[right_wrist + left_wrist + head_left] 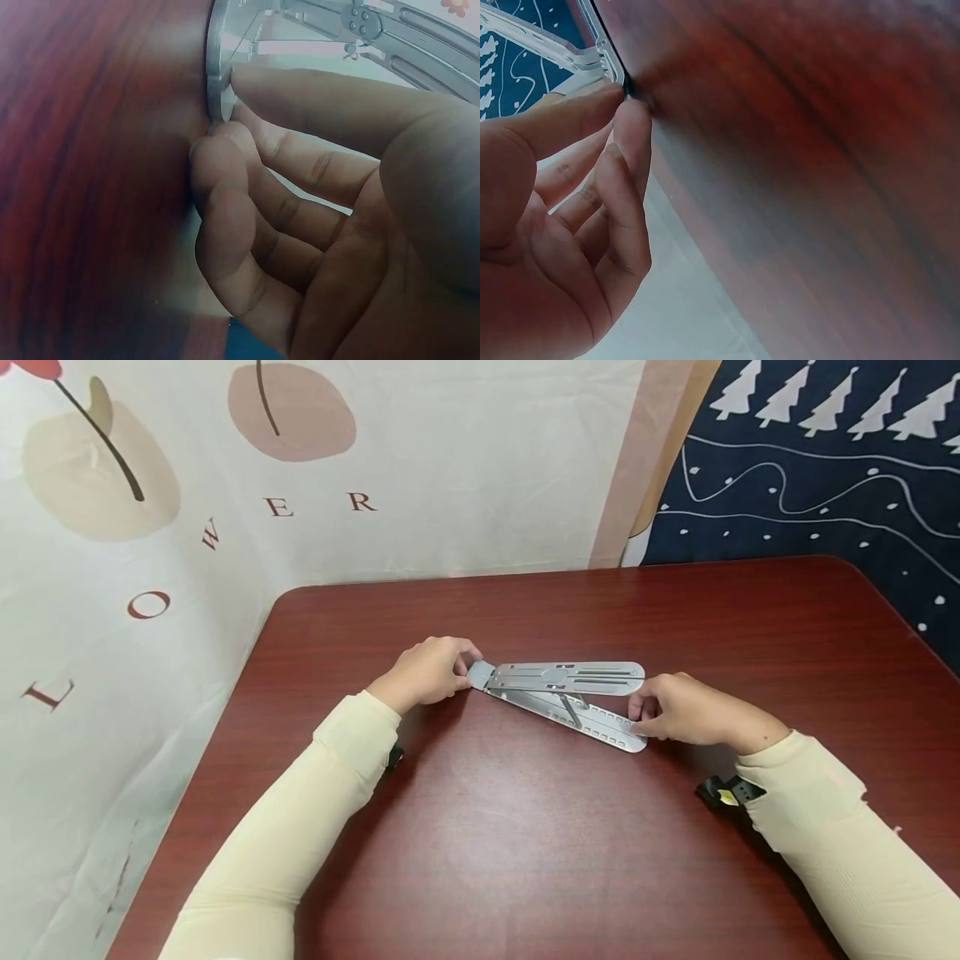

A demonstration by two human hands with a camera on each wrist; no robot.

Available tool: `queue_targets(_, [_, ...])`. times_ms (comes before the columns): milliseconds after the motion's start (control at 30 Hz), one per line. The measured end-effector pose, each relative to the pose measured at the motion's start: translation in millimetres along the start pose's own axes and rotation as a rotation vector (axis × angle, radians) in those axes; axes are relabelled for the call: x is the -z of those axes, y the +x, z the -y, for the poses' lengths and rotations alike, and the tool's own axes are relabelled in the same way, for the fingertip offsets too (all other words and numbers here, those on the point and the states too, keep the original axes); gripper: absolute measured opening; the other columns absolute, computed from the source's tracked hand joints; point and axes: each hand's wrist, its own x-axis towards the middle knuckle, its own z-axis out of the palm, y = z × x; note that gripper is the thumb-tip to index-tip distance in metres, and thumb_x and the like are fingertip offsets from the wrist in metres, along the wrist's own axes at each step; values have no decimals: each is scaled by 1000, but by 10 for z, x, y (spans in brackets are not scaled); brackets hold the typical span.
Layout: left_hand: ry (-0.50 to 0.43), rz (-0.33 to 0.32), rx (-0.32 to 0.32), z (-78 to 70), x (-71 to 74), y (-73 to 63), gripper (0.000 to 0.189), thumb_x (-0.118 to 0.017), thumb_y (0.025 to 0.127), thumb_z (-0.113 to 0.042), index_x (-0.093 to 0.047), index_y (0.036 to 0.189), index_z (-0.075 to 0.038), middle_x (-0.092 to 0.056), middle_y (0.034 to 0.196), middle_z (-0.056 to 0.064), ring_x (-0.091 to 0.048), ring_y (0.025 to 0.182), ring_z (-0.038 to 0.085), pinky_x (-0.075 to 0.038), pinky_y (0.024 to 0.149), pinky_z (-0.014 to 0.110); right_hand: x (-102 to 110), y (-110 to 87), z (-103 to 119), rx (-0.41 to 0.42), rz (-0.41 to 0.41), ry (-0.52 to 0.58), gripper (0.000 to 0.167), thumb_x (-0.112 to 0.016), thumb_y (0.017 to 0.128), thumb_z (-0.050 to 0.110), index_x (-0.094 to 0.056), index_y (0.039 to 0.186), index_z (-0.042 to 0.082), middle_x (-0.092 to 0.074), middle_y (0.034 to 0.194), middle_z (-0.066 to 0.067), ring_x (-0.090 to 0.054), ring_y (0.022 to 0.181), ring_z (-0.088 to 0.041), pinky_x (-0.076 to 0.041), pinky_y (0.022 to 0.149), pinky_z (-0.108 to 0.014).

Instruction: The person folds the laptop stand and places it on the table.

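Observation:
A silver folding metal stand (555, 678) is on the table, its two long slotted plates spread in a narrow V. The upper plate (611, 678) is raised over the lower plate (600, 720), with a thin strut (571, 712) between them. At the joined end, my left hand (431, 670) pinches the short end piece (480, 674) between thumb and fingers. My right hand (686, 710) pinches the rounded free end of the lower plate, thumb on top. The right wrist view shows the thumb (300, 101) on that plate's end and the other fingers curled beneath.
The dark red wooden table (487, 860) has rounded far corners. A pale printed cloth (465, 468) hangs behind and to the left, and a navy cloth with white trees (810, 485) at the back right. A black strapped device (723, 792) sits at the right wrist.

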Motion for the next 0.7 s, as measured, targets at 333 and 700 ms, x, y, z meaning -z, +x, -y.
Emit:
queue_targets(333, [7,-27,44,-22,3,72,35,-70,92,-20,-63,126,-21,-72,96,-4,-66,92,18,-49,87,45,-26,-7,85,25,52,40,9,-76,83,9,-67,81,10,-59,63,3,-54,54,-9,-43,51,-23])
queue_targets(700, [6,-24,67,-91,19,160,31,-67,92,-18,-65,123,-20,-73,98,-3,-66,94,18,-49,87,46,-75,-23,139,73,75,-10,13,-78,81,12,-67,74,15,-58,61,7,-51,53,-5,-42,53,-21])
